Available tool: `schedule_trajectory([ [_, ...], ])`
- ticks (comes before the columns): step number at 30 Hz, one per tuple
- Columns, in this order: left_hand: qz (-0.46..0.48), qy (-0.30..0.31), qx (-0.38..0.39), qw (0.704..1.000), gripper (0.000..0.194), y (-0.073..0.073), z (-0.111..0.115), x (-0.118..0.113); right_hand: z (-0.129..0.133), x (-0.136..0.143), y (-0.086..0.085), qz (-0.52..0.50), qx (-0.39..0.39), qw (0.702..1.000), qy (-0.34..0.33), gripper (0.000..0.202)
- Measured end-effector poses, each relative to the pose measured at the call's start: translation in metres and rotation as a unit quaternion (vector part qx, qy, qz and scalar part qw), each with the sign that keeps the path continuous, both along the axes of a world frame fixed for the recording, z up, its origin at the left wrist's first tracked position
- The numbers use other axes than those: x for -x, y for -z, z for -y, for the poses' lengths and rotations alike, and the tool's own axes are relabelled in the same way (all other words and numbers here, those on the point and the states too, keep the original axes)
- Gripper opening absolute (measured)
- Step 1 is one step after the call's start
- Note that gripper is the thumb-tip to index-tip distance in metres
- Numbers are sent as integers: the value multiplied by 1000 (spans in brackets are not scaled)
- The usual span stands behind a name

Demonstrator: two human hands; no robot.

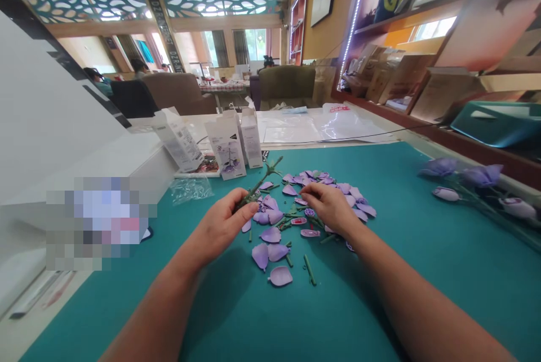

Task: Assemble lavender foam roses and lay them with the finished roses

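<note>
Clasping a green stem (268, 171), the left hand (222, 223) is closed.

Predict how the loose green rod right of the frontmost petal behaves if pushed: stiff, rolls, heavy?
The green rod is probably stiff, since it lies straight with no visible bend. Pushed sideways, it may roll: it looks slender and rounded, though its cross-section is too small to confirm. Likely light, being thinner than the pale purple petal beside it.

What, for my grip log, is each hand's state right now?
Left hand: closed on a thin green plastic-looking stem.
Right hand: bent near loose purple petal-shaped plastic-looking pieces; whether it holds anything cannot be told.
</note>
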State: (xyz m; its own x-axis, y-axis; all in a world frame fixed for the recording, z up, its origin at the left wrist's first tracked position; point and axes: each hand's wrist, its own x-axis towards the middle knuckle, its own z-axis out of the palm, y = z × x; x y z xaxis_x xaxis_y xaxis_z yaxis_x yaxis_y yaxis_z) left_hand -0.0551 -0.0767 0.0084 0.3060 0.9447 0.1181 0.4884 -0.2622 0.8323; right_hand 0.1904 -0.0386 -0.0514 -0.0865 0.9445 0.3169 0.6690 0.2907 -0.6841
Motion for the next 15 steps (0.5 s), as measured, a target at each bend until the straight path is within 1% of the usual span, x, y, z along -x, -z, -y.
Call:
schedule_trajectory([
  [4,-30,-24,-11,999,26,1,0,1,0,-3,-1,68,-1,998,13,19],
  [8,-58,-38,-35,997,28,0,2,-2,-4,-11,0,128,10,991,28,19],
  [12,-86,-41,-38,995,29,0,0,-3,-8,-21,1,155,20,987,43,19],
  [15,-99,-51,-33,993,29,0,-3,0,-9,-28,-2,158,23,985,66,22],
])
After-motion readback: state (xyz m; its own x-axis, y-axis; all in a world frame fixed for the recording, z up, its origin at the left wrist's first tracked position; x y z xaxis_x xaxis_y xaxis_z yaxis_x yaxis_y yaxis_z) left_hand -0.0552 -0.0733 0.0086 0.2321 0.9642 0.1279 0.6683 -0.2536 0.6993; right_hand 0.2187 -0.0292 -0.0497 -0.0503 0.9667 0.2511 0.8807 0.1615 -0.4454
